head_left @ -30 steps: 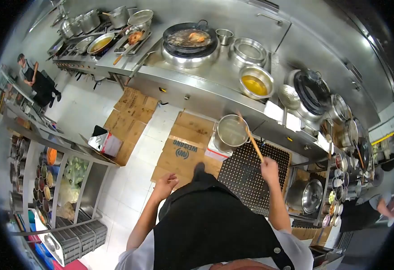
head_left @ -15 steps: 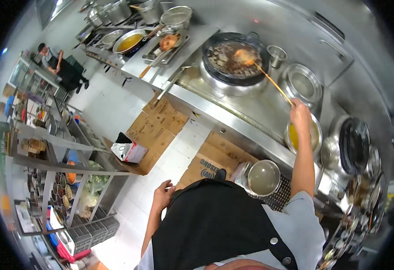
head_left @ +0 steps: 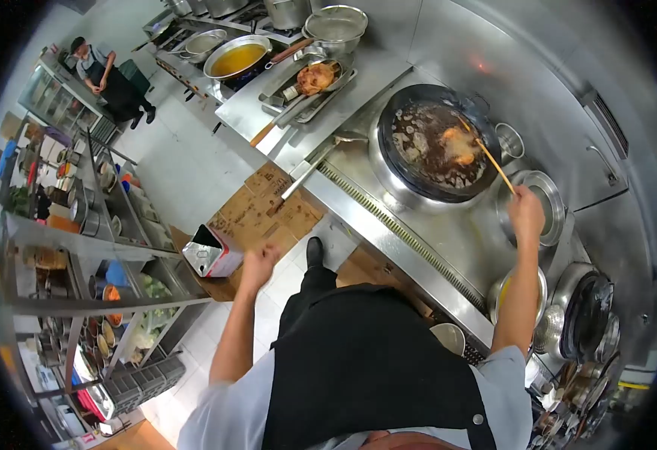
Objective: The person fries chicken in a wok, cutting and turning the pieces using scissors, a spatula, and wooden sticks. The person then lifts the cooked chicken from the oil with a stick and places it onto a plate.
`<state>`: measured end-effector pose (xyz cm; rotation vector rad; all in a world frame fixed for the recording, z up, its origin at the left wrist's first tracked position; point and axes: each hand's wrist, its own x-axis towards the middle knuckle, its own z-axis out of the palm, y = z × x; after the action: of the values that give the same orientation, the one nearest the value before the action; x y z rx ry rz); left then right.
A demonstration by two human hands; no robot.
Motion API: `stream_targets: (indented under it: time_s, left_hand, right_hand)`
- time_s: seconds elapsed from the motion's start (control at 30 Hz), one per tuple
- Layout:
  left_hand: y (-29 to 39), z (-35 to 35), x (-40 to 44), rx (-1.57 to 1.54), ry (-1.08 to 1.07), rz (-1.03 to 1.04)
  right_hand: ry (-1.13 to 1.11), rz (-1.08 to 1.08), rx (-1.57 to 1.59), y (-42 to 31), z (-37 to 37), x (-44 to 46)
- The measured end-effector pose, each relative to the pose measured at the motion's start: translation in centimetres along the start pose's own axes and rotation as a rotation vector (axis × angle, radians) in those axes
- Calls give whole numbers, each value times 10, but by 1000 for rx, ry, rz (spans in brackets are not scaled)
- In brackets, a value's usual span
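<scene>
My right hand (head_left: 526, 213) is closed round the end of a long wooden stick (head_left: 498, 166). The stick's far end reaches into a black wok (head_left: 442, 142) of dark bubbling oil, touching or close beside an orange-brown piece of food (head_left: 460, 147). Pale bits float on the oil's left side. My left hand (head_left: 260, 264) hangs over the floor at the left, its fingers curled and slightly blurred, and I cannot make out anything in it.
A browned piece of poultry (head_left: 315, 78) lies on a metal tray (head_left: 330, 106) beside a pan of yellow oil (head_left: 240, 60). A long-handled tool (head_left: 303, 180) juts over the counter edge. Shelving (head_left: 141, 304) stands left. A person (head_left: 111, 81) stands at the back left. An open tin (head_left: 207, 253) is on cardboard.
The stick has gone from above the floor pot into the wok with my right hand. The view has shifted toward the wok and tray. My left hand has curled more, and a foot has stepped forward.
</scene>
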<state>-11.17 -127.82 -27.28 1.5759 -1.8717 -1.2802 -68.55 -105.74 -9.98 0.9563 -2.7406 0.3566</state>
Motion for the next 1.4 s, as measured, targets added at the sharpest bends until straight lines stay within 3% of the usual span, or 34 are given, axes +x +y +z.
stream_targets:
  time_s: [0.03, 0.13, 0.23, 0.27, 0.3, 0.37, 0.43, 0.47, 0.7, 1.0, 1.27, 1.4]
  left_hand:
    - [10, -12, 41, -2, 25, -2]
    - [12, -35, 185, 83, 263, 255]
    - [30, -50, 310, 324, 396, 434]
    - [33, -51, 348, 317, 383, 438]
    - [33, -48, 383, 398, 367, 463]
    - [32, -40, 429, 479, 326, 497]
    - [34, -38, 462, 467, -54, 167]
    - [29, -33, 475, 497, -130, 135]
    - [22, -36, 479, 483, -174, 238]
    - [27, -46, 482, 444, -262, 206]
    - [37, -48, 472, 452, -301, 307]
    - [28, -41, 482, 407, -224, 337]
  right_hand:
    - [-2, 4, -9, -13, -1, -1]
    - [-38, -2, -46, -68, -5, 1]
    - [2, -188, 222, -158, 16, 1]
    - [-116, -129, 311, -198, 28, 2]
    - [-155, -232, 438, -237, 42, 5]
    - [-314, -191, 418, -302, 103, 12]
    - [-285, -249, 391, -337, 169, 27]
    - [-292, -234, 392, -348, 191, 33]
    - [-250, -178, 502, -376, 234, 56]
    - [-255, -182, 501, -380, 255, 52]
    - [-331, -6, 630, -403, 284, 63]
    - [-317, 48, 708, -408, 306, 64]
